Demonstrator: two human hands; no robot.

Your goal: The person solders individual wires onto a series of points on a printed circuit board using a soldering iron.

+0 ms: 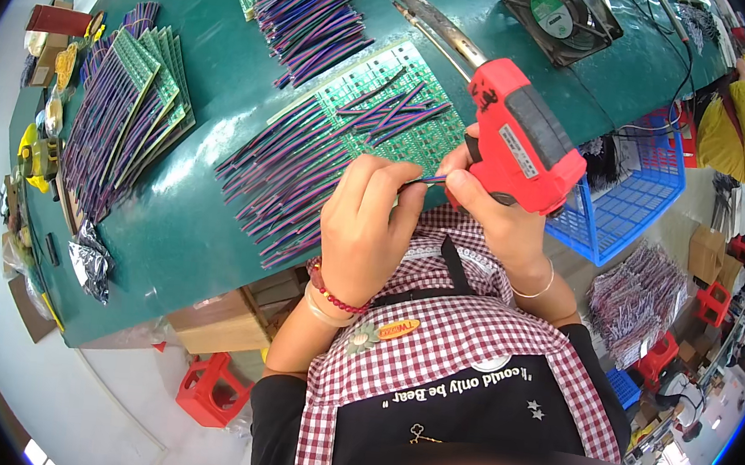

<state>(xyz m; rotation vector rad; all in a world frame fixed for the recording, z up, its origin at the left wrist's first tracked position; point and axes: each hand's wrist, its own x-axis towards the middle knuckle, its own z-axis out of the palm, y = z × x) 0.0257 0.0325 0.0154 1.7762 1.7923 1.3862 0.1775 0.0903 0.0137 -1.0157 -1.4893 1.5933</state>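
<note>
The left hand [364, 223], just off the near edge of the circuit panel [379, 67], has its thumb and fingers closed in a pinch on a thin wire strand [432, 180]; the right hand [500, 213], by the panel's near right corner, pinches the strand's other end between thumb and finger, its remaining fingers curled about the red soldering gun [525, 140], whose metal barrel [450, 34] slants over the panel's far right side.

For steady work, the strand is best held short and taut, its ends kept even and untwisted; the barrel should stay pointed away from both hands – and clear of the loose wires [393, 113] lying crosswise on the panel; the wire row [288, 180] along the panel's left side is best left undisturbed by the sleeves and wrists.

Beyond the panel on the table [183, 241] lies a wire bundle [312, 20]; well to its left stand stacked boards [167, 87] with wires hanging off them.

Right of the panel, off the table, sits a blue basket [610, 237] with dark cable-like stuff at its near-table end – what exactly, I cannot tell; further right are cartons [707, 251], contents unclear; far left, a crumpled foil bag [92, 259], its inside hidden.
</note>
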